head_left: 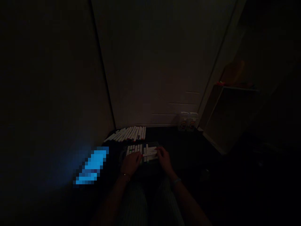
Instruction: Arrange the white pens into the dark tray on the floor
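A white marker [150,153] with a reddish end lies level between my hands, above an open case [123,152] holding a row of white markers [134,148]. My left hand [131,162] is closed at the marker's reddish end, its fingertips partly hidden by the hand itself. Thumb and fingers of my right hand [164,158] pinch the other end. Several more white markers [130,134] with coloured ends lie fanned out behind the case, toward the wall. The scene is very dark, so fine detail is lost.
Two clear containers [188,121] with labels stand at the back right of the dark table [183,147]. A glowing, pixelated blue screen [92,166] is at the left. Past the table's right side stands a cabinet [235,110] with things on top. A pale wall [160,62] rises behind.
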Available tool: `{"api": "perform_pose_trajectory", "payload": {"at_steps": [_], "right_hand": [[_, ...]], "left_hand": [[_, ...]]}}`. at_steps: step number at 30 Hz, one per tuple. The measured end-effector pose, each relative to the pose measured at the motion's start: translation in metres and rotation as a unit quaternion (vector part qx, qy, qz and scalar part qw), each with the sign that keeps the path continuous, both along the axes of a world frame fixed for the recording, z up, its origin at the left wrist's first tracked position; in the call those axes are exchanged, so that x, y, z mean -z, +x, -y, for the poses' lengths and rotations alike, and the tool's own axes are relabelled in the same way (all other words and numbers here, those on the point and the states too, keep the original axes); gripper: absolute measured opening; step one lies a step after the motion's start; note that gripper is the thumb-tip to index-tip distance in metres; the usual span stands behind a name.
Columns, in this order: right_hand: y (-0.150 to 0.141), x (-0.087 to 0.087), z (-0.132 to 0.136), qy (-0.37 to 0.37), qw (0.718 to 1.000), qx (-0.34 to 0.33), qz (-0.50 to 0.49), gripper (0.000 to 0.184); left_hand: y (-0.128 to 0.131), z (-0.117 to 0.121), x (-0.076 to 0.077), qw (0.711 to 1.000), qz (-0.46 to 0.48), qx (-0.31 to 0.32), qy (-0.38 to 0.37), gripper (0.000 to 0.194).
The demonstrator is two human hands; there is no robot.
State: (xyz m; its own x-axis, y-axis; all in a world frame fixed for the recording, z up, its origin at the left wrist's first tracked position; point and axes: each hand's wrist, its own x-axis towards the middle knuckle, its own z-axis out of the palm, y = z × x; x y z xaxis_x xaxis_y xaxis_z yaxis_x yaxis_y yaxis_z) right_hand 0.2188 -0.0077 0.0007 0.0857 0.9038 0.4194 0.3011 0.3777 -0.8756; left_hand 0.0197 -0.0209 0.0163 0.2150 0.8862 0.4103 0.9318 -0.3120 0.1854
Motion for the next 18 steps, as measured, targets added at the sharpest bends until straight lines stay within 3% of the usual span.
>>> {"api": "perform_pose_trajectory", "payload": {"at_steps": [8, 18], "right_hand": [[0.000, -0.005, 0.004, -0.013, 1.000, 0.000, 0.008, 0.024], [-0.003, -0.007, 0.003, -0.006, 1.000, 0.009, 0.001, 0.024]], "left_hand": [[0.000, 0.000, 0.001, 1.000, -0.006, 0.000, 0.008, 0.036], [-0.010, -0.011, 0.019, 0.997, -0.003, 0.012, 0.075, 0.035]]}}
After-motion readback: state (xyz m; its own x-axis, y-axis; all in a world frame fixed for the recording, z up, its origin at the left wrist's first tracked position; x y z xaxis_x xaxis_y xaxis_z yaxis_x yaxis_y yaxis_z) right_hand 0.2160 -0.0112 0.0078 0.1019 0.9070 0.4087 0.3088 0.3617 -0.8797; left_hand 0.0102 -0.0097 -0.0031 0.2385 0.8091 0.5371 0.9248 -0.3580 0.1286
